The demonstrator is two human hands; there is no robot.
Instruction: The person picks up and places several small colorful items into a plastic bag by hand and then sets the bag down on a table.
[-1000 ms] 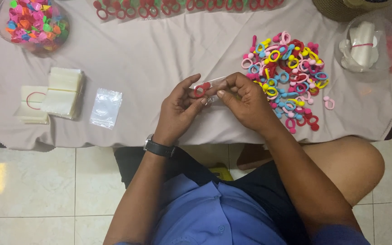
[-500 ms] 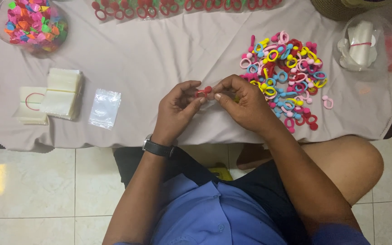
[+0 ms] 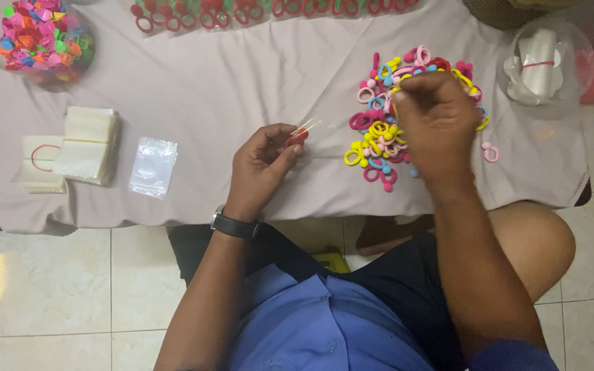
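The left hand (image 3: 264,165) sat near the middle of the cloth-covered table (image 3: 242,75), its thumb and fingers drawn narrow around a small clear bag (image 3: 305,128) with a red ring (image 3: 297,138) at its mouth; the bag's open lip stuck out toward one o'clock, apart from anything else. The right hand (image 3: 434,120) hovered at three o'clock from it, over the heap of coloured rings (image 3: 386,148), fingers bunched downward into the pile; whether they had closed on a ring could not be told, since the back of the hand hid the fingertips. The likeliest trouble, as I judged it, was the bag: held only by a light pinch, the thin plastic could sag or fold shut, and the red ring could slide out onto the cloth. The bunched fingers could also drag several tangled rings at once, scattering some toward the table edge at five o'clock, where one pink ring (image 3: 490,152) already lay apart from the heap. A loose clear bag (image 3: 152,166) lay at nine o'clock of the left hand, with stacks of bags (image 3: 85,144) beyond it, a tub of coloured pieces (image 3: 36,38) at ten o'clock, and a clear tub of rolled bags (image 3: 541,58) at two o'clock.
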